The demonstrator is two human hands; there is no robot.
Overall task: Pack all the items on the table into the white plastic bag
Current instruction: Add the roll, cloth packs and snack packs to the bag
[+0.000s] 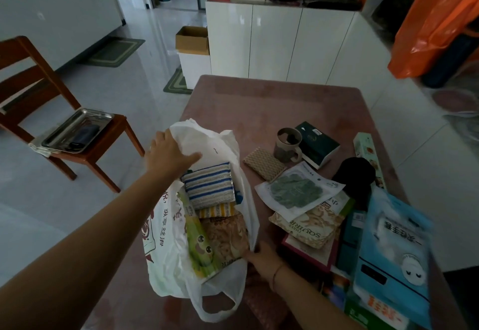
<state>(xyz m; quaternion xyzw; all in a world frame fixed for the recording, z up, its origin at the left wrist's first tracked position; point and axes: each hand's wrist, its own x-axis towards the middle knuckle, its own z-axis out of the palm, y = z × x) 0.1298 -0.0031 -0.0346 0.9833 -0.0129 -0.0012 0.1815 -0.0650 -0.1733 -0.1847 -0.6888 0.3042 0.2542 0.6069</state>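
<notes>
My left hand [171, 154] grips the far rim of the white plastic bag [166, 246], spreading its mouth. My right hand [261, 255] touches the near-right rim with its fingers hidden, so I can't tell its grip. The unpacked snack packet [308, 226] lies on the surface [259, 101] just right of that hand, well away from my left.

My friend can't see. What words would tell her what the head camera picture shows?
Two hands hold open a white plastic bag on a pink table: the left hand at its far rim, the right hand at its near rim. Inside are striped sponges and snacks; a mug and packets wait beside it.
</notes>
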